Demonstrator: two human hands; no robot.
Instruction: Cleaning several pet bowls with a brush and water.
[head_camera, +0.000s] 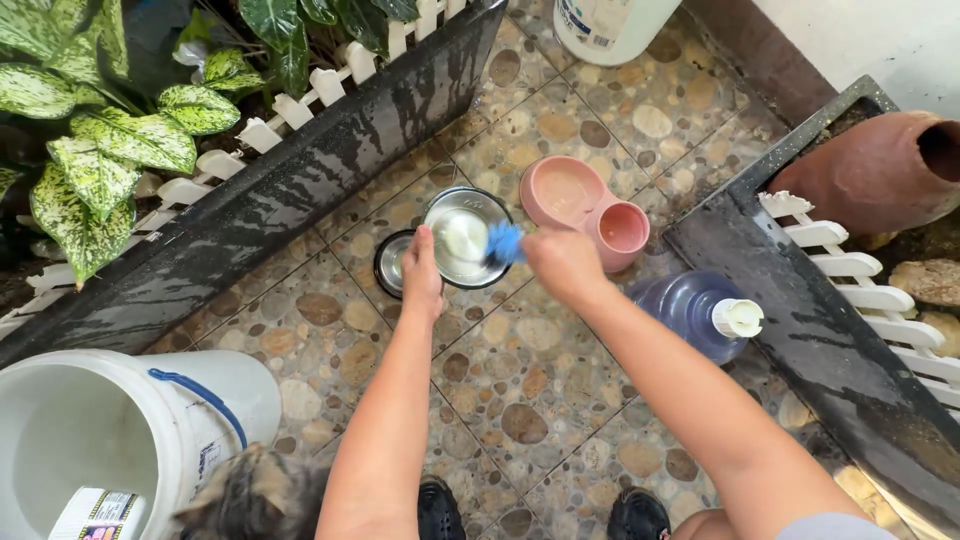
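My left hand (420, 275) grips the near rim of a shiny steel bowl (465, 238) and holds it above the pebble-pattern floor. My right hand (563, 262) is closed on a blue scrubber (505, 242) that presses against the bowl's right inner side. A second, smaller steel bowl (390, 263) lies on the floor just under and left of my left hand. A pink double pet feeder (585, 205) sits just beyond my right hand.
A blue water jug with a white cap (700, 315) lies at right. A white bucket (120, 430) stands at lower left with a cat (255, 495) beside it. Wet dark planter borders (300, 190) with white picket fencing flank both sides. A clay pot (880, 170) lies at the upper right.
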